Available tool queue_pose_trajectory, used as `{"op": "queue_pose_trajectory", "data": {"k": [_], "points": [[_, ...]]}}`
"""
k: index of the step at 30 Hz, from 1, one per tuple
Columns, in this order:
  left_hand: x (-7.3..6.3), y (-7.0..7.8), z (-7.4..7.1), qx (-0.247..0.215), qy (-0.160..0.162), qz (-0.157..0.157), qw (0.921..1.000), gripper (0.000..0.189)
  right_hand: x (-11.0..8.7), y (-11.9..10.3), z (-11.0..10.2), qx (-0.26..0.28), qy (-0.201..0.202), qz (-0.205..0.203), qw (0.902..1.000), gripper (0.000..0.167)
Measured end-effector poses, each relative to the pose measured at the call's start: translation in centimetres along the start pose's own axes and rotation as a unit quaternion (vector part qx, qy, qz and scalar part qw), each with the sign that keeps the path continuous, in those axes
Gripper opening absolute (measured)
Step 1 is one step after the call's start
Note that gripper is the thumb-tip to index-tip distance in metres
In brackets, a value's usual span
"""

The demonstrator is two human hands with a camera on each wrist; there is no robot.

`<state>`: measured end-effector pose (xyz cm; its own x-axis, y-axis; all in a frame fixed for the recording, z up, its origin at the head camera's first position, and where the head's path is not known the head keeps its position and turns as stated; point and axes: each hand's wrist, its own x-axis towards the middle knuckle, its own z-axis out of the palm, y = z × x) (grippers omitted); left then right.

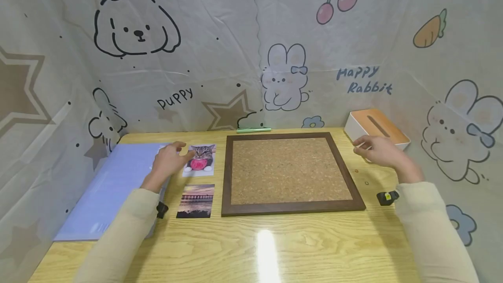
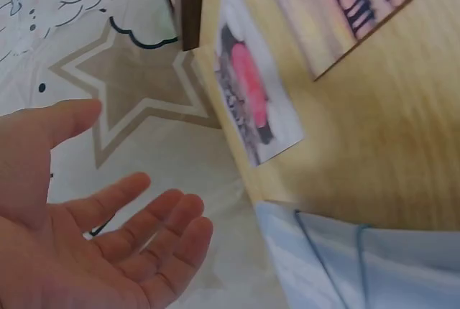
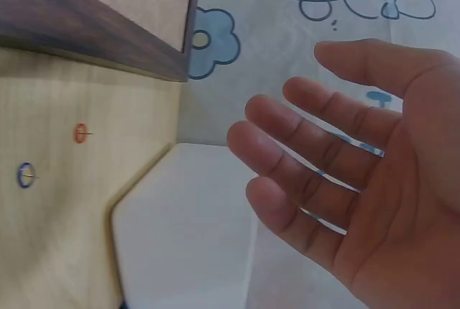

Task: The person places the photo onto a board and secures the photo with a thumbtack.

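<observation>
My left hand (image 1: 168,160) hovers between a pale blue folder (image 1: 114,187) and a photo of a cat with a pink ball (image 1: 208,167). In the left wrist view its fingers (image 2: 136,219) are loosely spread, with nothing in them. The right hand (image 1: 379,152) hangs in front of a white box with an orange top (image 1: 373,121), fingers relaxed and holding nothing. Between the hands lies a corkboard (image 1: 291,169) in a dark wooden frame. In the right wrist view, an orange thumbtack (image 3: 80,133) and a blue thumbtack (image 3: 26,175) lie on the table beside the board.
Below the cat photo lies a photo of a pier at dusk (image 1: 195,202). A thin green stick-like item (image 1: 253,130) rests behind the corkboard at the table's back edge. A printed cloth (image 1: 220,56) hangs around the back and sides of the wooden table (image 1: 314,248).
</observation>
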<state>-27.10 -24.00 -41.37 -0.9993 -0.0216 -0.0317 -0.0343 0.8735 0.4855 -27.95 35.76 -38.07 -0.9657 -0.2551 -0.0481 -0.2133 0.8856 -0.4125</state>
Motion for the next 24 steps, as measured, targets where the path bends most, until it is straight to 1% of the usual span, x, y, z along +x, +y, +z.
{"op": "queue_pose_trajectory", "data": {"k": [3, 6, 9, 12, 16, 21, 24], "points": [[0.2, -0.3, 0.5, 0.001, -0.002, -0.018, 0.9998, 0.075, 0.0, 0.5, 0.5, 0.011, -0.007, 0.002, 0.9999, 0.037], [0.2, -0.6, 1.1, -0.004, -0.002, -0.026, 0.9996, 0.078, 0.1, 1.1, 1.0, 0.011, -0.008, -0.001, 0.9999, 0.035], [0.3, -0.7, 1.6, -0.014, -0.004, -0.027, 0.9995, 0.073, 0.2, 1.4, 1.3, 0.026, -0.011, -0.005, 0.9996, 0.033], [0.4, -0.9, 2.1, -0.022, -0.003, -0.025, 0.9994, 0.064, 0.0, 1.6, 1.5, 0.042, -0.016, -0.009, 0.9989, 0.033], [0.5, -1.1, 2.7, -0.035, -0.006, -0.023, 0.9991, 0.057, -0.2, 1.9, 1.8, 0.053, -0.025, -0.006, 0.9983, 0.034], [0.7, -1.2, 3.3, -0.044, -0.011, -0.027, 0.9986, 0.056, -0.3, 2.4, 2.5, 0.071, -0.036, 0.011, 0.9968, 0.034], [0.8, -1.2, 3.6, -0.044, -0.014, -0.036, 0.9982, 0.056, -0.3, 2.9, 3.0, 0.083, -0.036, 0.01, 0.9959, 0.032]]}}
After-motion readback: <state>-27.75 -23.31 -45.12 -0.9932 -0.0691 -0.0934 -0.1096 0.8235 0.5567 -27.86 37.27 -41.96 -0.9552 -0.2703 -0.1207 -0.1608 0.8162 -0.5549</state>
